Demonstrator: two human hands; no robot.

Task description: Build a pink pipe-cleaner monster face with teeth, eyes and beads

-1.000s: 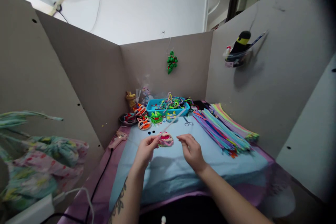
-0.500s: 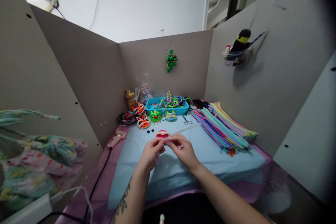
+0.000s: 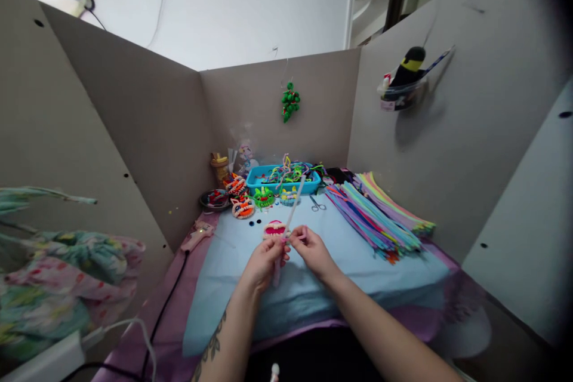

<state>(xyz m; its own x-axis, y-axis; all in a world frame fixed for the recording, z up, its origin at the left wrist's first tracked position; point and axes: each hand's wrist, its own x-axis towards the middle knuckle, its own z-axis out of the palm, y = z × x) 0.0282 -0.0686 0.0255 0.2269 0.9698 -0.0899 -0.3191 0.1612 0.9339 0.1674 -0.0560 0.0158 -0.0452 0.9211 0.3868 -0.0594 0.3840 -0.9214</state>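
Partitioned craft workstation, with a glue gun (image 3: 197, 237), scissors (image 3: 317, 205) and bundled pipe cleaners (image 3: 376, 218) between grey panels (image 3: 250, 101).

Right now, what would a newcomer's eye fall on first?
Probably the bright bundle of fuzzy strips, fanned out at the blue cloth's right side. Next, the green ornament hanging against the back panel. Then the left hand, pinching a pale strip at the middle, with the right hand close beside it.

The held pale strip (image 3: 294, 208) looks matt, the bundled stems (image 3: 380, 215) fuzzy. The scissors (image 3: 316, 203) appear metal, the tray (image 3: 310, 187) smooth plastic, the blue cover (image 3: 224, 304) creased cloth, the partition (image 3: 250, 101) smooth and matt.
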